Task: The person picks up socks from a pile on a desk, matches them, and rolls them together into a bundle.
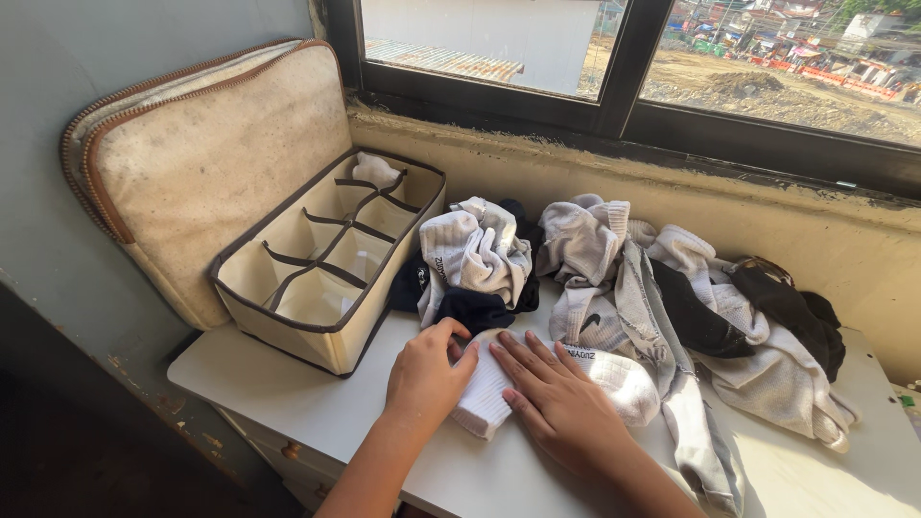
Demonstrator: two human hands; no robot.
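Here the white sock lies under both hands' fingers.

A white ribbed cotton sock lies flat on the white tabletop, stretched roughly left to right near the front edge, just in front of the heap of other socks. Its left end, a thick, ribbed, squared-off edge, points toward the table's front, lying doubled over so the fabric sits in two layers there. The right end is rounded and puffy, touching a grey-white sock draped beside it. A line of small dark lettering runs across the upper side near the middle. The fabric looks clean, soft and slightly rumpled, pressed flat across its middle.
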